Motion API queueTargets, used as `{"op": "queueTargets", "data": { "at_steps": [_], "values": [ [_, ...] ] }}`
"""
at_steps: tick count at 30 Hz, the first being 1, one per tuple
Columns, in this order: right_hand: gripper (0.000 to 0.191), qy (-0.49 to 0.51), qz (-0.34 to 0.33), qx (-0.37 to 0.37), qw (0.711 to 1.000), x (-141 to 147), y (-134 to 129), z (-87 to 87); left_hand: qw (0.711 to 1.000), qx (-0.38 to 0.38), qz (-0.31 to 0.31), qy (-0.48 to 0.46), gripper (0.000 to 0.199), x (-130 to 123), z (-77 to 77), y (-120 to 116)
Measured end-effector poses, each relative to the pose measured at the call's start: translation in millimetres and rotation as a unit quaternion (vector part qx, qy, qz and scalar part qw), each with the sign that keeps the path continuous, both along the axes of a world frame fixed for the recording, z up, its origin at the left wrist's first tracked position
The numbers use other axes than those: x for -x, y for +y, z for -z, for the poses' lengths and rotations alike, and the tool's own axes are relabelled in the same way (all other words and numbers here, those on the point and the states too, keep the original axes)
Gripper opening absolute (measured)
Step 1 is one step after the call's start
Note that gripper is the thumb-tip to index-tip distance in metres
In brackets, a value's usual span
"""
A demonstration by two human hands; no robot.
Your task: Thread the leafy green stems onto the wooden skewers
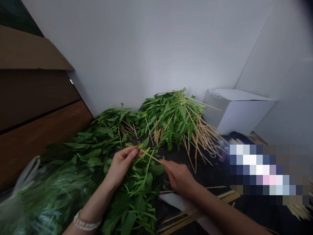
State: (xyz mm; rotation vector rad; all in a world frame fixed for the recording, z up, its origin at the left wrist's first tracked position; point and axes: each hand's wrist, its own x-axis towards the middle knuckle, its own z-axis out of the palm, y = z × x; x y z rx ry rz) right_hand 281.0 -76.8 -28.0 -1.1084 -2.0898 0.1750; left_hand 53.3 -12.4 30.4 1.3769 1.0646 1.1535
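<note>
My left hand [123, 163] is closed in a pinch around a leafy green stem [144, 143]. In my right hand [179, 178] is the lower end of a thin wooden skewer [153, 157], which slants up to my left fingertips. Whether its tip is inside the stem or beside it, I cannot tell. Loose leafy greens [140, 202] lie under and in front of both hands. Behind them rises a heap of greens [168, 112] with many wooden skewers [199, 133] sticking out towards the right and front.
Loose skewers [181, 223] lie on the dark surface [195, 168] at the front. A clear plastic bag [53, 195] of greens sits at the left, below a cardboard box [31, 94]. At the back right is a white box [242, 112]. A pixelated patch hides the right side.
</note>
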Motion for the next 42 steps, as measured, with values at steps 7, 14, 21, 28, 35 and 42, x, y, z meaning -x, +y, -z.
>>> {"op": "queueTargets", "data": {
  "at_steps": [7, 14, 21, 28, 35, 42],
  "values": [
    [0.038, -0.008, 0.003, -0.01, 1.0, 0.8, -0.9, -2.6, 0.999, 0.001, 0.022, 0.035, 0.038, -1.8, -2.4, -1.3],
    [0.038, -0.011, 0.007, -0.011, 1.0, 1.2, -1.0, -0.3, 0.996, -0.021, 0.041, 0.079, 0.03, 0.3, -6.3, -0.9],
    [0.039, -0.025, 0.013, -0.006, 1.0, 1.1, -0.4, 2.6, 0.989, -0.057, 0.061, 0.124, 0.031, -1.3, -11.6, -3.7],
    [0.037, -0.013, 0.004, -0.009, 1.0, 3.1, -0.1, 3.6, 0.986, -0.068, 0.075, 0.134, 0.032, -2.8, -12.8, -3.3],
    [0.037, -0.018, 0.004, -0.012, 1.0, 3.1, -0.9, 3.7, 0.986, -0.069, 0.077, 0.134, 0.034, -2.7, -13.3, -4.1],
    [0.039, -0.022, -0.001, 0.01, 1.0, 4.6, -1.2, -2.3, 0.983, -0.067, 0.085, 0.146, 0.035, -3.4, -8.1, -4.5]
  ]
}}
